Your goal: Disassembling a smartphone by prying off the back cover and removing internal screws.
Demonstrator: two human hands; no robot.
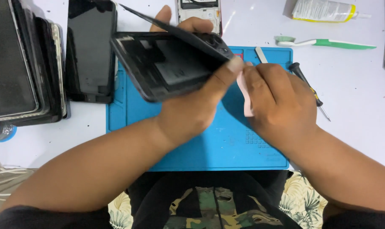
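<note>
I've got a black phone in view, its opened body matt dark plastic inside, with the lifted back cover looking thin and slightly glossy. The pry card reads as smooth pale pink plastic. Under it all, the blue work mat looks like soft matt rubber with a moulded grid. The stacked phones show shiny glass faces and metal-looking edges. The toothbrush is glossy green and white plastic, the screwdriver has a black grip and bare metal shaft. The table looks smooth, white, faintly speckled.
</note>
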